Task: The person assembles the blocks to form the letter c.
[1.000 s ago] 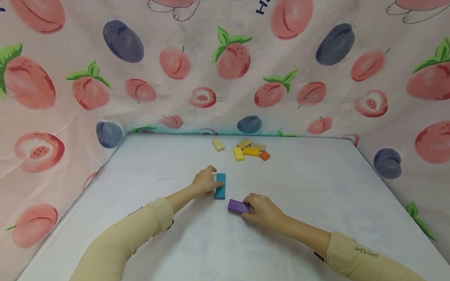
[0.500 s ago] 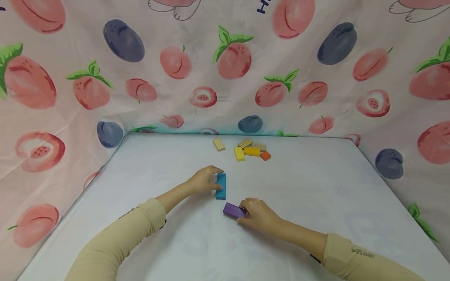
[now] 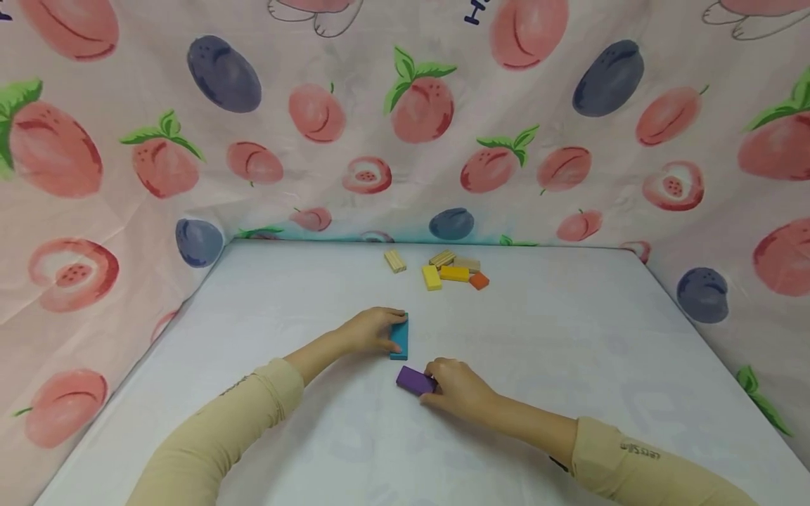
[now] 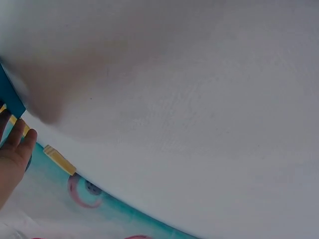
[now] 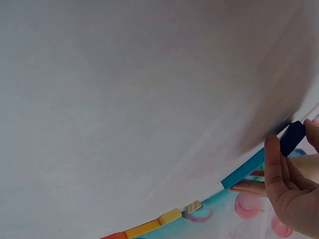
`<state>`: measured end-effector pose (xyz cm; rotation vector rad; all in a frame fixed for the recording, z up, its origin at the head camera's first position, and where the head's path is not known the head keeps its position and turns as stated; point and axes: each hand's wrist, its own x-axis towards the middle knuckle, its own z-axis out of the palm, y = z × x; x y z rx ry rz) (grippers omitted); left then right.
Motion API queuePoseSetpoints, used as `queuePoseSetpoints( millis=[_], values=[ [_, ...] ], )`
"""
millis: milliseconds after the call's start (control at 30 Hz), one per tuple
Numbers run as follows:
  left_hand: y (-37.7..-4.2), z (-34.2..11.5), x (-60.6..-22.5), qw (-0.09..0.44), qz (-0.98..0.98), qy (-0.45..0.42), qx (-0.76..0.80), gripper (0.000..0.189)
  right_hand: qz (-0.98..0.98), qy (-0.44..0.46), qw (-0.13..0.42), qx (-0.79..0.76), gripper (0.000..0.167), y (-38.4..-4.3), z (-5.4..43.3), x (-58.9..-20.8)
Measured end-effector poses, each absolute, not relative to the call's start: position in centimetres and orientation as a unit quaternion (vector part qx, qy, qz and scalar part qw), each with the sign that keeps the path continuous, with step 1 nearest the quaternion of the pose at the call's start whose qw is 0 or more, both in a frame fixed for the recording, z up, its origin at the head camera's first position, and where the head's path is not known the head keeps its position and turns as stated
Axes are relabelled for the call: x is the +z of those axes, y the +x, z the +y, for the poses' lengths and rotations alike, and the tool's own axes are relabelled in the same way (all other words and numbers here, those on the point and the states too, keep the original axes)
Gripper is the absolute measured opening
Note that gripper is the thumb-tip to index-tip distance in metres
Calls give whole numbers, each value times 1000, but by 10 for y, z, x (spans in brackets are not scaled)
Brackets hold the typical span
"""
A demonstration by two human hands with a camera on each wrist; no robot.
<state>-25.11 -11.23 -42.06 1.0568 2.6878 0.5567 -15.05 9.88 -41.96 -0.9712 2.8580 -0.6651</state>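
Observation:
A blue rectangular block [image 3: 401, 339] lies lengthwise on the white table. My left hand [image 3: 370, 330] grips it from the left, fingers at its far end and thumb at its near end. That blue block [image 4: 9, 94] shows at the left edge of the left wrist view, with fingertips right at its corner. Nearer the body, my right hand [image 3: 465, 391] pinches a purple block [image 3: 415, 380] by its right end. The purple block sits slanted, just below the blue one's near end. In the right wrist view the purple block [image 5: 293, 138] shows dark between thumb and fingers.
Farther back lie a yellow block [image 3: 432, 277], an orange-yellow block [image 3: 454, 274], a red-orange block [image 3: 479, 281] and several plain wooden blocks, one of them [image 3: 395, 261] off to the left. A fruit-printed cloth [image 3: 367, 91] rises behind the table and along both sides.
My right hand has brought the purple block left and slightly nearer the body. My left hand's fingers have shifted onto the blue block's far end and its thumb toward the near end.

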Motion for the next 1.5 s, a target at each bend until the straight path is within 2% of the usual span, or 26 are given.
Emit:
queuePoseSetpoints(
  millis=[200,400,600,733,967,1200,1500],
  values=[
    [-251,-114,-421,96,914,347,190,59,930,-302,39,-205,34,-149,94,-418],
    [-254,-112,-421,117,911,349,185,59,933,-291,67,-202,42,-150,94,-416],
    [-254,-109,-419,124,910,351,181,58,908,-374,95,-163,51,-158,105,-413],
    [-253,-108,-417,122,912,351,175,57,886,-447,69,-99,41,-161,109,-413],
    [-256,-111,-418,116,907,364,177,56,867,-498,-9,11,31,-161,102,-414],
    [-257,-111,-420,126,905,364,182,57,869,-494,-20,24,28,-163,93,-413],
    [-252,-112,-421,108,904,366,193,56,869,-495,-22,6,26,-167,93,-416]
  ],
)
